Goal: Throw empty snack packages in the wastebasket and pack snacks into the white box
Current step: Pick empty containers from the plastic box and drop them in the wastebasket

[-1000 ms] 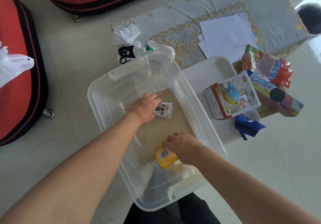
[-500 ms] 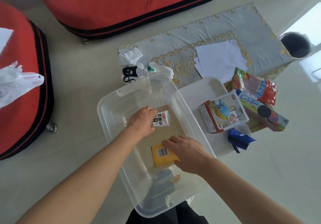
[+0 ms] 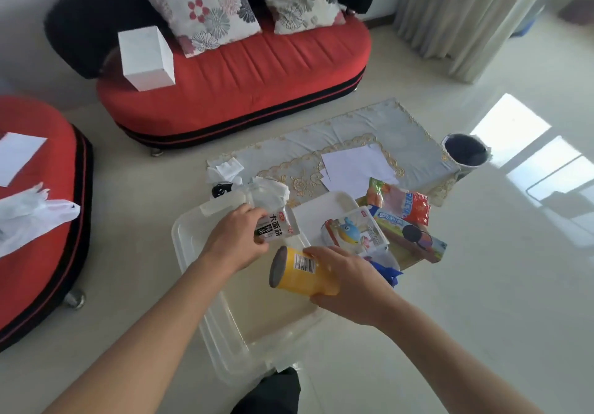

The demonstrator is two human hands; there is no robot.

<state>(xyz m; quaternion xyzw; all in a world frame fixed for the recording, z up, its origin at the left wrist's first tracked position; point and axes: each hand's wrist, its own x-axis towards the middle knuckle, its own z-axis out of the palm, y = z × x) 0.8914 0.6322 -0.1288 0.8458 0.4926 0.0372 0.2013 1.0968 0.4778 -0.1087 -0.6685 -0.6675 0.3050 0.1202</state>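
My left hand (image 3: 236,239) holds a small white snack packet with black print (image 3: 277,227) above the far end of the clear plastic box (image 3: 221,333). My right hand (image 3: 348,281) grips a yellow snack can (image 3: 297,272) lying sideways over the box, its dark end facing left. The box's white lid (image 3: 316,212) lies to the right. On and beside it sit a cartoon snack box (image 3: 353,233), a long blue carton (image 3: 411,236), a red and green bag (image 3: 400,203) and a crumpled blue wrapper (image 3: 387,272). The wastebasket (image 3: 466,153) stands far right.
A grey embroidered mat (image 3: 321,146) with white papers (image 3: 356,166) lies behind the lid. Crumpled tissue (image 3: 225,169) and a bottle lie by the box's far edge. A red sofa (image 3: 241,76) carries a white carton (image 3: 146,58). A red seat (image 3: 35,208) with a plastic bag is left.
Both hands have lifted their items up out of the box's bottom. My head has tilted up, bringing the sofa and wastebasket into view.
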